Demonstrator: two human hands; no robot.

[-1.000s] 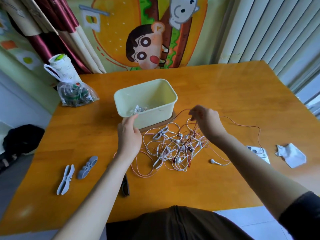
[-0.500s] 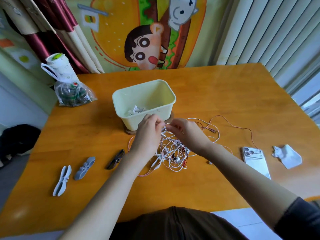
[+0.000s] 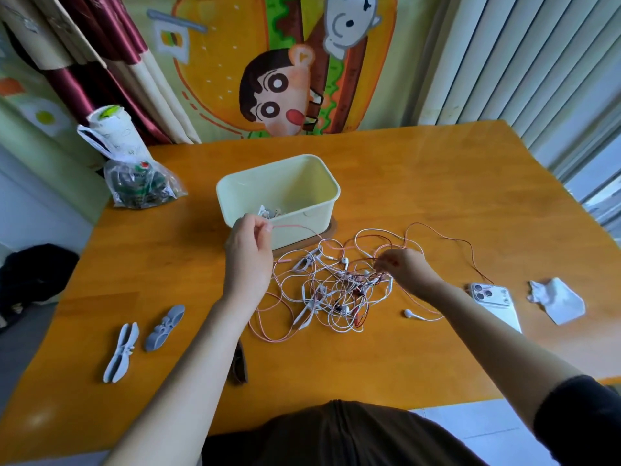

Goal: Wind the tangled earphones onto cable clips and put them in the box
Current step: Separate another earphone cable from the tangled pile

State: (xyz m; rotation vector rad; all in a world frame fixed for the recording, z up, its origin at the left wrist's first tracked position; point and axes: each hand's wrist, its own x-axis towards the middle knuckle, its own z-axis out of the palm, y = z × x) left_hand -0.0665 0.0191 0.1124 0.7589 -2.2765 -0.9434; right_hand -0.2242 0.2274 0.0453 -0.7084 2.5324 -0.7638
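Tangled earphones point(image 3: 336, 284) lie in a loose heap on the wooden counter point(image 3: 420, 183), just in front of the pale yellow box point(image 3: 312, 210). The left hand point(image 3: 248, 253) is raised beside the box's near wall, thumb and forefinger pinched on a pink cable that runs back into the heap. The right hand point(image 3: 403, 267) rests at the heap's right edge, fingers closed on a few strands (red and white among them). Two grey cable clips point(image 3: 164, 327) lie well to the left. A white phone point(image 3: 494, 304) and crumpled tissue point(image 3: 557, 301) sit to the right.
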